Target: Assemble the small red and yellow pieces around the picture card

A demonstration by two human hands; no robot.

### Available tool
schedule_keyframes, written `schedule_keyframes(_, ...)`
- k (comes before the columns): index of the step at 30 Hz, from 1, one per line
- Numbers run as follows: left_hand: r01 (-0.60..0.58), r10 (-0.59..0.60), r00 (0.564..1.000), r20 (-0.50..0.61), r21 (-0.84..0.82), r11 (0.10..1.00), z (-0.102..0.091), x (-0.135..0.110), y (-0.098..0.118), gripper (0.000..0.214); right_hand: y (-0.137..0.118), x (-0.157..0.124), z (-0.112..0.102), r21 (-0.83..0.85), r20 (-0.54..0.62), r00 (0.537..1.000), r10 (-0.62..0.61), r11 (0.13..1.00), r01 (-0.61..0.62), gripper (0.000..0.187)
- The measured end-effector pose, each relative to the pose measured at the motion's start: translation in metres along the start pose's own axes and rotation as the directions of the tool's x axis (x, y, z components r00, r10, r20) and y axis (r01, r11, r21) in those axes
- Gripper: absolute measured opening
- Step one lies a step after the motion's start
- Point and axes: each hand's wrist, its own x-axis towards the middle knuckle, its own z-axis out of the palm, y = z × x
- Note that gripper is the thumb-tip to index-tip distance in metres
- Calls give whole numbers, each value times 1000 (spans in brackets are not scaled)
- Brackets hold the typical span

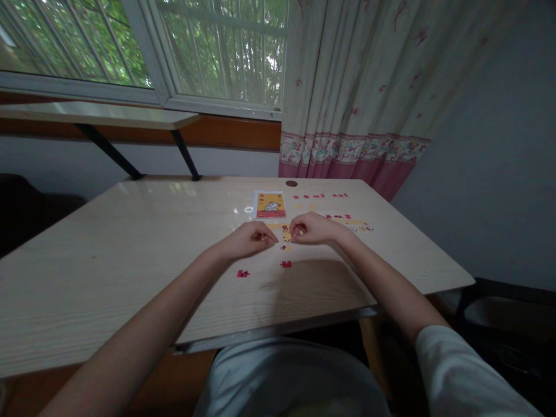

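Note:
My left hand [252, 238] is closed in a pinch just above the table, its fingertips pointing right beside a short column of yellow jigsaw pieces [286, 237]. From the other side, my right hand [311, 228] curls in with its fingers closed, their tips at the edge of the same pieces. Whatever either pinch holds is too small or hidden to make out. Nearer to me lie a red jigsaw piece [285, 264] and, further left, another red piece with dark marks [243, 274]. Beyond my hands sits a reference picture [271, 205] of a white animal on yellow and red.
Red pieces [319, 196] form a row at the back right, with yellow pieces [354, 222] and more red ones nearer. A round cable hole [291, 183] is in the tabletop [182, 220]. Behind stand a raised shelf [130, 114], a window and a curtain [347, 98].

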Motion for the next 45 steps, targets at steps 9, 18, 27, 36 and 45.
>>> schedule_keyframes(9, -234, 185, 962, 200, 265, 935, 0, -1, -6, 28, 1, 0, 2, -34, 104, 994, 14, 999, -11, 14)
schedule_keyframes(18, -270, 207, 953, 220, 315, 910, 2, -3, -6, 28, 3, 1, 1, -62, 139, 990, 31, 998, -22, 21)
schedule_keyframes(27, -266, 203, 954, 220, 311, 912, 3, -3, -3, 27, -4, 4, 7, -70, 52, 999, -13, 997, 17, 15)
schedule_keyframes(36, -251, 182, 953, 242, 294, 922, 2, -2, 2, 31, -6, 6, 10, -59, 80, 997, -2, 998, 7, 11)
schedule_keyframes(45, -239, 168, 954, 249, 288, 927, 1, -2, 2, 28, -17, 6, 7, -76, 94, 995, 40, 997, -33, 10)
